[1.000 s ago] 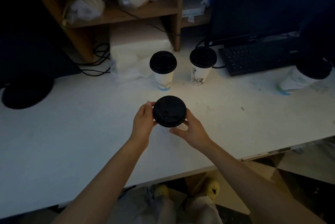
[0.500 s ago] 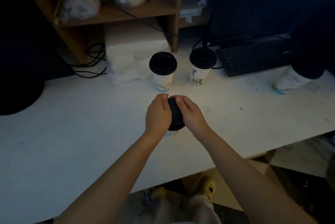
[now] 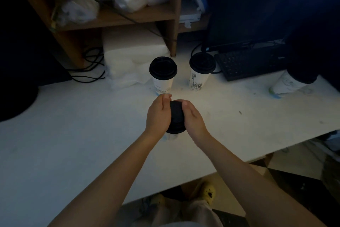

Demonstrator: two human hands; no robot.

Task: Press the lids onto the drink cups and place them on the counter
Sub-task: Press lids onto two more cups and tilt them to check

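While both my left hand (image 3: 158,113) and right hand (image 3: 193,116) clamp the lid (image 3: 176,116), the thin paper cup (image 3: 170,136) could crush; I'd hold the rim.

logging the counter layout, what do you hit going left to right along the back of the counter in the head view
black cables → white napkin stack → left lidded cup → right lidded cup → black keyboard → tipped cup at the far right

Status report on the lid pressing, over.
Left hand and right hand clamped on black lid. Cup beneath mostly hidden. Counter around it open.
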